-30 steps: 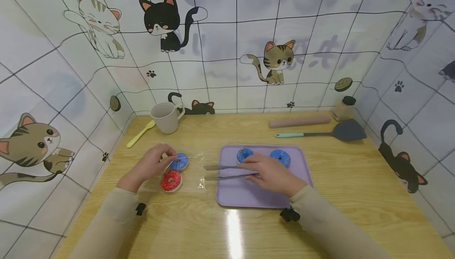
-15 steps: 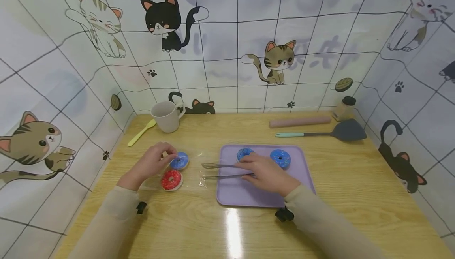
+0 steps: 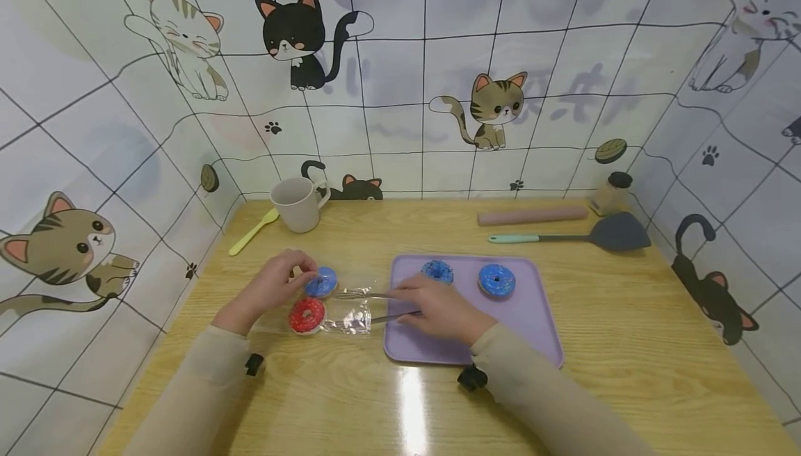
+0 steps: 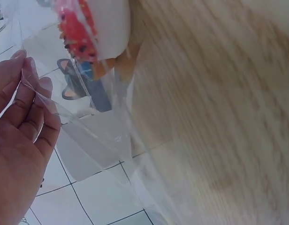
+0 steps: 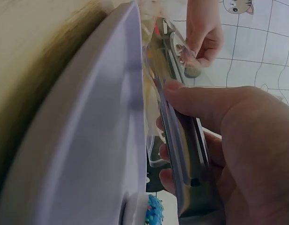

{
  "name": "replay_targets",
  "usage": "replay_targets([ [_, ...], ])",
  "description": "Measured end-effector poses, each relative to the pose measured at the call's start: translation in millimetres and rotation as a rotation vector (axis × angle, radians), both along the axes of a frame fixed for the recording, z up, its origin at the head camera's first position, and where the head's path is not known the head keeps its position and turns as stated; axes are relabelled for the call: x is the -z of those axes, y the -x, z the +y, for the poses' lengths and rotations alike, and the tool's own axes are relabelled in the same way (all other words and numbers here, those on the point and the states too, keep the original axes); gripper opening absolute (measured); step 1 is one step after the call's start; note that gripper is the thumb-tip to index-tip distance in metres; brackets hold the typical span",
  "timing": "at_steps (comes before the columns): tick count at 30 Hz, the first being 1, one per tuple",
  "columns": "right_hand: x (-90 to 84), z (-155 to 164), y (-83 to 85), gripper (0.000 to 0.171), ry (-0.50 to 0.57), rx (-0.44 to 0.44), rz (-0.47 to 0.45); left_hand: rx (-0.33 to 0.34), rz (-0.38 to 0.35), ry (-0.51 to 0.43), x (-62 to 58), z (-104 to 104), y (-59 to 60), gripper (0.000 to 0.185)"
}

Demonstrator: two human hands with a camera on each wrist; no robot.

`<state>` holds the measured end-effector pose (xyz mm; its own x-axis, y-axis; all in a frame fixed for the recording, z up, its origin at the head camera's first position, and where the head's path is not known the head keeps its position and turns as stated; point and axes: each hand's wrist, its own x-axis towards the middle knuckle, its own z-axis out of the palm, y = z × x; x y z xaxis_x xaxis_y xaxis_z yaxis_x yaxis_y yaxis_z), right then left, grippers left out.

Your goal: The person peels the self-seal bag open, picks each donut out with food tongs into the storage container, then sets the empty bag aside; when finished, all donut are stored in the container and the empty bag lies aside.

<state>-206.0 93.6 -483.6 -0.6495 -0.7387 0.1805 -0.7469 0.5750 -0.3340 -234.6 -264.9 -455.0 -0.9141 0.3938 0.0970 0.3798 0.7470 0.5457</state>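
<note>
Head view: our left hand (image 3: 278, 283) pinches clear plastic bag (image 3: 358, 320), likely to hold it open; our right hand (image 3: 433, 308) grips silver metal tongs (image 5: 184, 150), tips seem inside with red ring donut (image 3: 316, 313) and blue ring donut (image 3: 325, 285), on wood tabletop (image 3: 332, 393).

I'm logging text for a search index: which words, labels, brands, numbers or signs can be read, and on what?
None can be read.
Wall: faint purple marks that look like writing, too blurred to read.
Jar: too small to tell whether it has a label.
Tongs, bag, mug: no lettering shows.
</note>
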Motion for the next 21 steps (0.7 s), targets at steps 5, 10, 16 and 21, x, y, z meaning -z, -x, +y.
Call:
replay_targets([
  [5,2.6,-8.1,2.1,0.051,0.037,-0.062,-0.005,0.017,0.016,-0.002,2.1,0.6,0.0,0.007],
  [10,2.6,-17.5,3.3,0.052,0.022,-0.074,-0.003,0.018,0.029,-0.004,3.0,-1.5,-0.5,0.007],
  [16,-0.4,-25.0,1.8,0.052,0.015,-0.065,0.001,0.027,0.041,-0.019,6.7,-3.2,0.7,0.007],
  [21,-2.8,-24.5,-1.6,0.049,0.004,-0.041,-0.003,0.038,0.037,-0.038,8.0,-0.6,1.8,0.01],
])
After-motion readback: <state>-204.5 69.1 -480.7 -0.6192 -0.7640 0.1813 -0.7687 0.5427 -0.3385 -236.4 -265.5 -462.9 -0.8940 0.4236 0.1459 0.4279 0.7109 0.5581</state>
